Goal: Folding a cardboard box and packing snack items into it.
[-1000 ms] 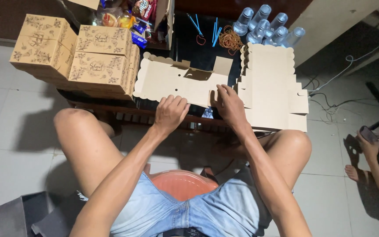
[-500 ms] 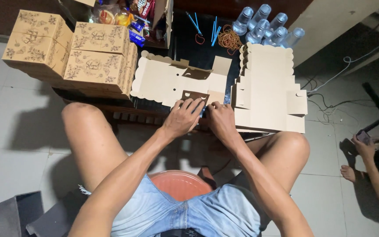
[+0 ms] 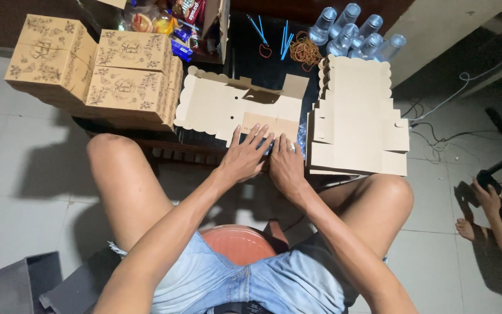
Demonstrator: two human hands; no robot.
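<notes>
The left hand (image 3: 244, 158) lay flat with its fingers spread on the near flap of an unfolded cardboard box blank (image 3: 233, 107), which rested on the dark worktop (image 3: 262, 70) at about twelve o'clock from the seated person. The right hand (image 3: 286, 166) sat just beside it at three o'clock, fingers together and pressed down on the same flap's edge; neither hand gripped anything. A stack of flat blanks (image 3: 358, 116) lay at two o'clock, touching or nearly touching the right hand, though the view left that unclear. Finished printed boxes (image 3: 97, 67) stood piled at ten o'clock. Clear water bottles (image 3: 352, 29), rubber bands (image 3: 304, 51) and blue straws (image 3: 283, 38) sat at one o'clock. Another person's hand (image 3: 486, 195) showed at three o'clock, well apart.
</notes>
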